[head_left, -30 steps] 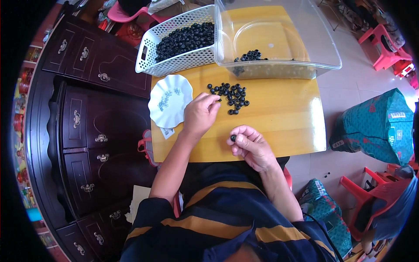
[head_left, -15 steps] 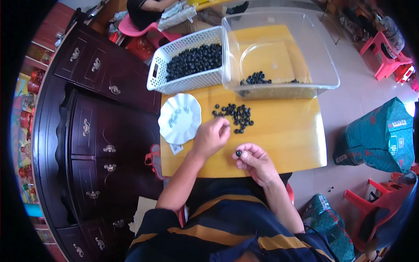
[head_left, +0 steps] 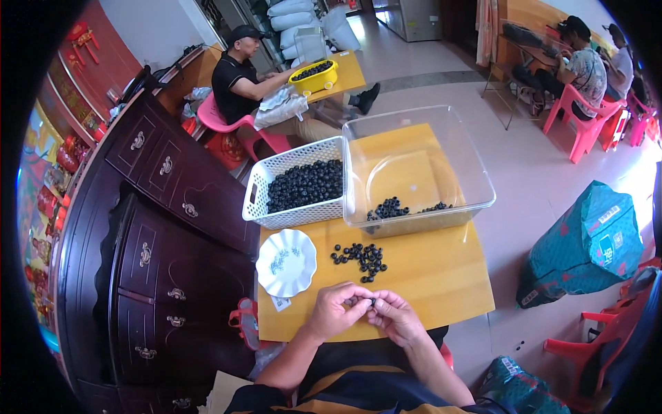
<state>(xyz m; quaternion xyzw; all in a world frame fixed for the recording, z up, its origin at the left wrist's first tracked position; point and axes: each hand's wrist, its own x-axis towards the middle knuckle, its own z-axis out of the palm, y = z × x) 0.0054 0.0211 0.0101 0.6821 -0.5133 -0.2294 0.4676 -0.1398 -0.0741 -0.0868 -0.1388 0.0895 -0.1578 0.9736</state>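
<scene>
My right hand (head_left: pixel 398 319) pinches a small black round part (head_left: pixel 373 302) between thumb and fingers, close above the table's near edge. My left hand (head_left: pixel 338 312) meets it there, thumb and fingertips closed against the part; whatever else they hold is hidden. Beyond my hands lies a loose group of similar black round parts (head_left: pixel 370 257) on the yellow table (head_left: pixel 441 276). Left of these is a white scalloped plate (head_left: pixel 298 281) with grey-green marks or tiny pieces, which I cannot tell apart.
A white perforated basket (head_left: pixel 296 219) full of black parts stands at the table's back, beside a clear plastic bin (head_left: pixel 452 212) holding fewer. Dark drawers (head_left: pixel 186 276) flank the left. A teal bag (head_left: pixel 579 241) stands right. A person (head_left: pixel 238 79) sits ahead with a yellow basket (head_left: pixel 324 80).
The view has tilted up, bringing more of the room in. My left hand has come from beside the loose black parts to my right hand, and their fingertips now meet at the held part.
</scene>
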